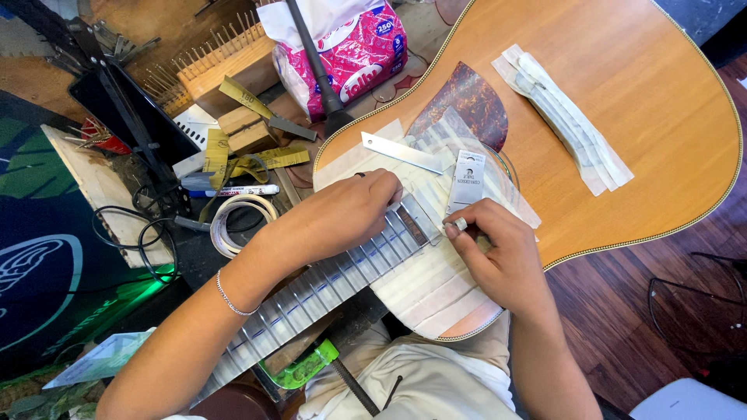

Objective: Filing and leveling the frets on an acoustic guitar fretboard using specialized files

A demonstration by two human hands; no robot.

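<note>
An acoustic guitar [622, 85] lies across my lap, its fretboard [327, 280] and upper body covered with strips of white masking tape. My left hand [342, 214] rests palm down on the fretboard near the body joint, fingertips pressing beside a bare fret slot [412, 225]. My right hand [494, 249] pinches a small metal piece [457, 224] between thumb and forefinger at the fretboard's end. A small steel ruler [467, 180] lies just above my right hand, and a longer steel rule [401, 152] sits on the taped soundhole area.
A folded wad of used tape [568, 120] lies on the guitar top. At the left are a tape roll [233, 222], a marker pen [233, 190], wood blocks [233, 74], cables and a pink tissue pack [350, 50]. A green clamp [303, 369] sits under the neck. Wooden floor at the right.
</note>
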